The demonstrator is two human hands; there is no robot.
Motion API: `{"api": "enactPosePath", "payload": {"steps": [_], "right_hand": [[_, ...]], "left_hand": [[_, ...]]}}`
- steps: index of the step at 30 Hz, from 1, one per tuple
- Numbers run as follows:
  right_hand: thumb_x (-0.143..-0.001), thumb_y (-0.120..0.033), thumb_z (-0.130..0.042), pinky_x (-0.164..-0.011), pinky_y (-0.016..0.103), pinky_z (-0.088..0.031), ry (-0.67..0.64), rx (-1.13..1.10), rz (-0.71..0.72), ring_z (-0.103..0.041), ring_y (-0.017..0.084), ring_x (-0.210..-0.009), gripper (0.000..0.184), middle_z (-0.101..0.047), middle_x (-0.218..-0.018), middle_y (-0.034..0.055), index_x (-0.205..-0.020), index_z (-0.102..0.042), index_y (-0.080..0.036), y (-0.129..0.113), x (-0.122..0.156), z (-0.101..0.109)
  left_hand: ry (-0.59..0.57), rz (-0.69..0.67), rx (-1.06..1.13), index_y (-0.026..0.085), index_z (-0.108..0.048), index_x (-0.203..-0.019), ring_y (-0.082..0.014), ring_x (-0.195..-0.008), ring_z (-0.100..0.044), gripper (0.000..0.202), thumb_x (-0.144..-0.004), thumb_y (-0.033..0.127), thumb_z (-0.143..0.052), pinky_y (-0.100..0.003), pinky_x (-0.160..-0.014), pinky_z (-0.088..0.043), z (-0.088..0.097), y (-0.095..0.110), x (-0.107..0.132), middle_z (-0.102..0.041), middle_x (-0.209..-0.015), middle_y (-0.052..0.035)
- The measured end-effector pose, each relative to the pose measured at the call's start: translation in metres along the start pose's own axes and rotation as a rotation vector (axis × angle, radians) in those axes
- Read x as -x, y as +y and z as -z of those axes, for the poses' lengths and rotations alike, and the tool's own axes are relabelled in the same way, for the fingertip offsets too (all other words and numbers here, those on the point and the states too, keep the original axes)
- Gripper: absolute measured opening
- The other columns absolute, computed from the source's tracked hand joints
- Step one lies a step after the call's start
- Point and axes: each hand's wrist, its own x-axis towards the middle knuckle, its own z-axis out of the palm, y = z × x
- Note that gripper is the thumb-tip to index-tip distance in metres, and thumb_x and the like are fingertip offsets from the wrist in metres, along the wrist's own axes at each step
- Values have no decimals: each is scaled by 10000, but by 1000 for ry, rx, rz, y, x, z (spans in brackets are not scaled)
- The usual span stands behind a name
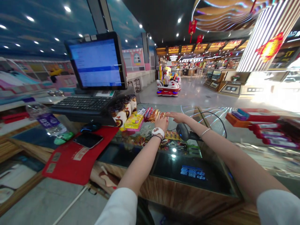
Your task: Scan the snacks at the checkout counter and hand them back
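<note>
Both my arms reach forward over a glass counter [187,150]. My left hand [161,121], with a white watch on its wrist, lies flat with fingers stretched on a row of wrapped snack packets [152,114] at the counter's far edge. My right hand [179,117], a thin bracelet on its wrist, also lies with fingers stretched out, touching the right end of the same packets. Neither hand grips anything. A black barcode scanner [184,132] with a cable lies on the glass just under my right wrist.
A till screen [97,62] and keyboard [82,104] stand at the left, with cups [122,112] and a yellow box [134,122] beside them. A phone [87,140] lies on a red mat, near a water bottle [47,122]. Boxed goods [257,122] fill the right.
</note>
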Motion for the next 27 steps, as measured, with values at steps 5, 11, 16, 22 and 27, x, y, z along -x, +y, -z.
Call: {"api": "enactPosePath", "payload": {"steps": [5, 11, 16, 22, 27], "right_hand": [[-743, -28, -651, -1087, 447, -448, 37, 82, -28, -566, 268, -1289, 626, -586, -1406, 131, -1341, -583, -202, -6, 6, 7], [-825, -172, -698, -932, 369, -481, 38, 155, -156, -659, 272, -1082, 283, -715, -1121, 126, -1106, -663, -173, -18, 25, 25], [-847, -224, -689, -887, 339, -451, 130, 188, -202, -670, 260, -1001, 218, -739, -1040, 104, -1061, -666, -186, -27, 45, 39], [-875, -273, -648, -889, 363, -435, 319, 228, -205, -640, 278, -993, 194, -729, -1026, 105, -1047, -676, -187, -38, 66, 62], [-909, -306, -600, -956, 405, -418, 449, 254, -237, -611, 282, -982, 199, -721, -1013, 102, -1054, -686, -200, -61, 87, 76]], "left_hand": [[-40, -25, 28, 202, -702, -1169, -254, -1291, -541, 310, -926, 197, -509, -513, -1253, -142, 4, 1, -1, -748, -1125, -87], [-109, -157, 101, 252, -673, -1218, -223, -1317, -533, 326, -931, 194, -532, -519, -1257, -113, 7, 2, -3, -730, -1179, -69], [-54, -228, 129, 283, -637, -1266, -207, -1343, -512, 355, -960, 184, -487, -528, -1259, -114, 13, 5, -4, -679, -1301, -28], [58, -287, 145, 270, -581, -1353, -211, -1374, -472, 401, -972, 203, -474, -534, -1257, -157, 24, 8, -6, -613, -1400, -20], [183, -326, 137, 254, -552, -1380, -214, -1372, -469, 410, -972, 283, -523, -498, -1260, -178, 31, 8, -4, -578, -1437, -30]]}}
